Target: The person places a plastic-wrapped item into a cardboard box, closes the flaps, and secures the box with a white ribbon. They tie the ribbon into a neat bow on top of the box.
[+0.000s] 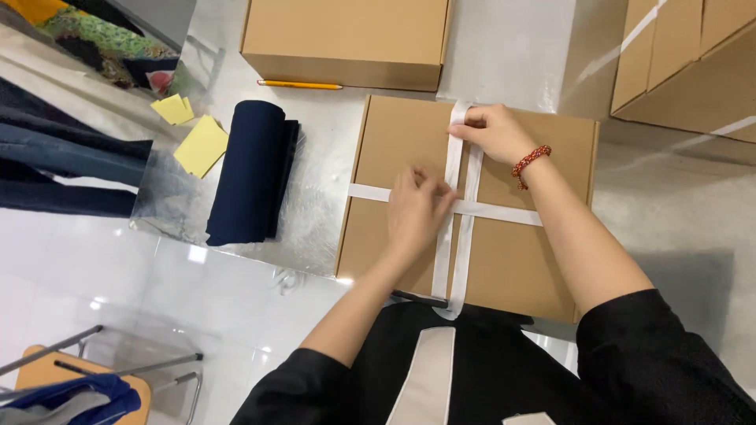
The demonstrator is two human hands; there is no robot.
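Note:
A flat brown cardboard box [402, 149] lies in front of me on a shiny table. White ribbon [504, 213] crosses it sideways, and two strands run lengthwise over the lid. My left hand [416, 208] presses on the ribbon crossing near the box's middle, fingers pinched around the strands. My right hand [492, 132], with a red bead bracelet [530, 161] on the wrist, holds the ribbon at the box's far edge.
A folded dark blue cloth [253, 169] lies left of the box, with yellow paper slips [201, 145] beside it. A yellow pencil [299, 84] lies before a second cardboard box [346, 39]. More boxes [685, 63] stand at the right. A chair [79, 386] sits lower left.

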